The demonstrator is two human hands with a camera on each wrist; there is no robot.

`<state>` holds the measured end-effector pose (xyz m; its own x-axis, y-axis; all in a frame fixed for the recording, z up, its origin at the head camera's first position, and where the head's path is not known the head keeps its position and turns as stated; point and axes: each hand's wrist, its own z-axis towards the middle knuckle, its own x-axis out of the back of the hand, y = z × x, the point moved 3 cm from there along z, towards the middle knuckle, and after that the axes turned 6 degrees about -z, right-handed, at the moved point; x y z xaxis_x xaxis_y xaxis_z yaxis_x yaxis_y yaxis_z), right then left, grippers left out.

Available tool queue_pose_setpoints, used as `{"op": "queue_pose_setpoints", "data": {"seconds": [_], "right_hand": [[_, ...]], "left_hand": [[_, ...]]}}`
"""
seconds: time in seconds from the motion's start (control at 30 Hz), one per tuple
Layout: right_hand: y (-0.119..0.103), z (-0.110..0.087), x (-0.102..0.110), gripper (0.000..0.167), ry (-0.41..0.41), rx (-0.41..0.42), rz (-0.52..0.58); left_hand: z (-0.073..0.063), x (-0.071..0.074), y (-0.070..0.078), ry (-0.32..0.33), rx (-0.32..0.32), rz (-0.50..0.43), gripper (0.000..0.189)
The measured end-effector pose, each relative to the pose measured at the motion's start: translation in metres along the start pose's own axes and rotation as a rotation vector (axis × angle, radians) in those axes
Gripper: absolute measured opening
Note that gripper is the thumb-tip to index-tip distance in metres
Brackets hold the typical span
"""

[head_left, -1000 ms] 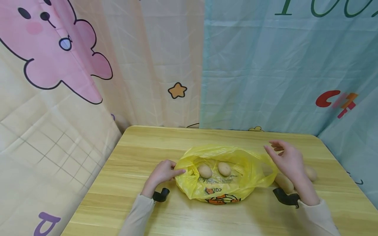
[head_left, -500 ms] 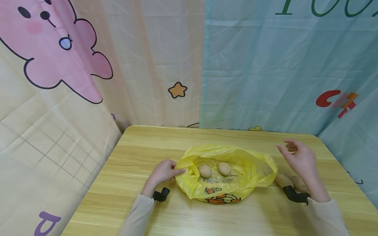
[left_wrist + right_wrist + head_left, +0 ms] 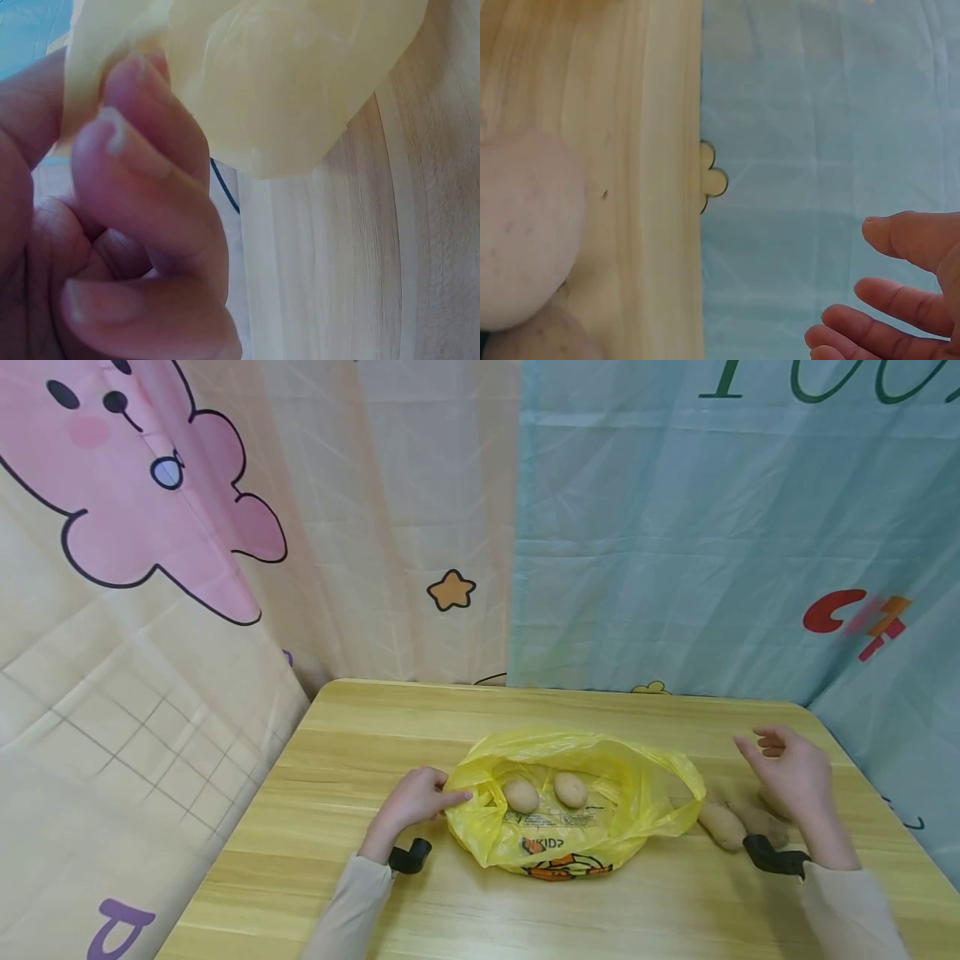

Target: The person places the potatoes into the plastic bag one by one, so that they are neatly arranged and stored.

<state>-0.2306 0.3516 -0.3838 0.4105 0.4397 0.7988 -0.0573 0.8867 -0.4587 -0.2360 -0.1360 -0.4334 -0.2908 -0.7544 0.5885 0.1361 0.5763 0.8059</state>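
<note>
A thin, crinkly yellow plastic bag (image 3: 577, 828) sat in the middle of the pale wooden worktop (image 3: 585, 914), which had streaky grain lines. The bag was wide and low, and its long way ran from left to right. Its mouth faced up, and a floppy loop at one end pointed right, toward the other potatoes. The plastic was wrinkly and a bit see-through, with dark letters and an orange and black picture on the front. Two smooth, tan, egg-shaped potatoes, the left bag potato (image 3: 521, 794) and the right bag potato (image 3: 571, 789), lay inside, near each other. The left hand (image 3: 408, 802) pinched the bag's left edge between thumb and fingers. The right hand (image 3: 798, 777) was up over the right side, its fingers loose and bent a little, holding nothing. Close by lay a long tan potato (image 3: 722, 827), slanting down to the right beside the bag's loop, and a brownish speckled potato (image 3: 759, 823) next to it. Another one was partly hidden by the right hand.
</note>
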Motion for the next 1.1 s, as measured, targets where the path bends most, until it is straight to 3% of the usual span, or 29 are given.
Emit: {"op": "queue_pose_setpoints", "data": {"seconds": [0.4, 1.1], "right_hand": [[0.037, -0.003, -0.012, 0.054, -0.075, -0.096, -0.04], [0.069, -0.007, -0.017, 0.064, -0.18, -0.105, -0.118]], "left_hand": [[0.0, 0.001, 0.0, 0.001, -0.005, 0.003, 0.033], [0.001, -0.001, -0.002, 0.001, 0.007, 0.009, 0.034]]}}
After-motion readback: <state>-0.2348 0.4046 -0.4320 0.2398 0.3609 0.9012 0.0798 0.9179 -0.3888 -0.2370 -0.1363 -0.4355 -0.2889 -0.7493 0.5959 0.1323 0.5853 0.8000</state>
